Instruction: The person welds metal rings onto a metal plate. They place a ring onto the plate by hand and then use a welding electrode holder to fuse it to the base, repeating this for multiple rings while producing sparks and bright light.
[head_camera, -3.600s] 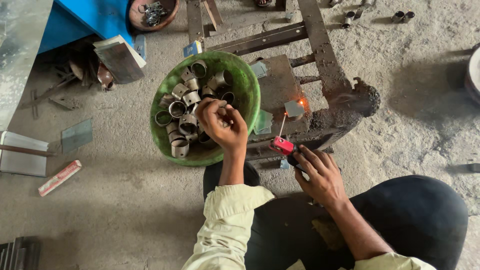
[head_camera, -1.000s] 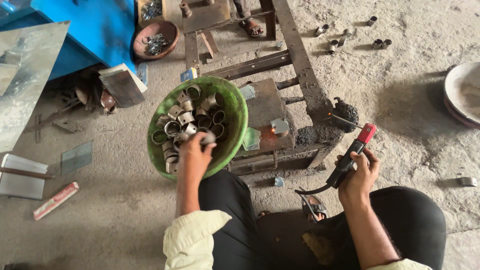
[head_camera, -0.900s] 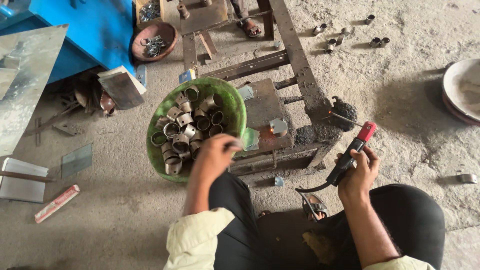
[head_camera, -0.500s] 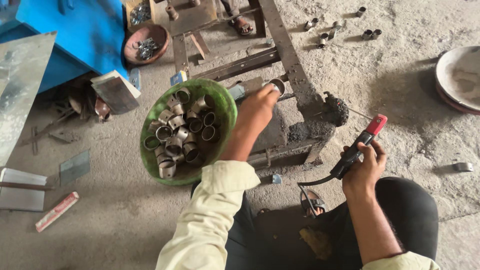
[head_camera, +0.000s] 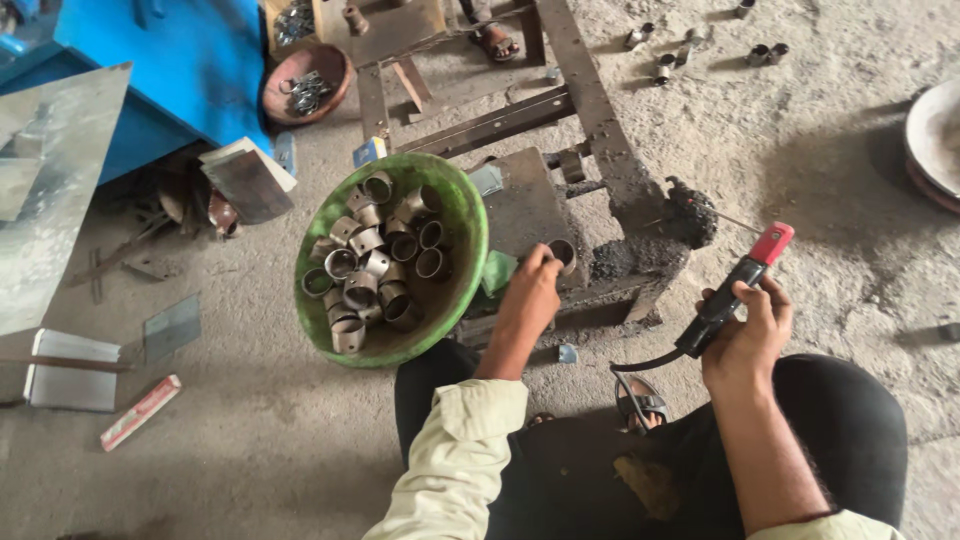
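My left hand (head_camera: 530, 295) holds a short metal ring (head_camera: 562, 252) against the flat steel plate (head_camera: 520, 205) of a rusty welding jig. My right hand (head_camera: 748, 330) grips a black welding electrode holder with a red tip (head_camera: 735, 288), raised to the right of the jig; a thin rod sticks out from it toward a lump of slag (head_camera: 690, 212). A green bowl (head_camera: 465, 230) filled with several similar metal rings (head_camera: 370, 265) sits just left of my left hand.
A rusty steel frame (head_camera: 590, 100) lies on the concrete floor. A brown bowl of small parts (head_camera: 305, 85) and a blue machine (head_camera: 170, 70) stand at the upper left. Metal sheets (head_camera: 70, 370) lie at left, loose rings (head_camera: 760, 52) at the top right, a pan (head_camera: 935, 140) at the right edge.
My left hand took a ring out of the green bowl and carried it right onto the jig plate. My right hand kept the electrode holder lifted off to the right.
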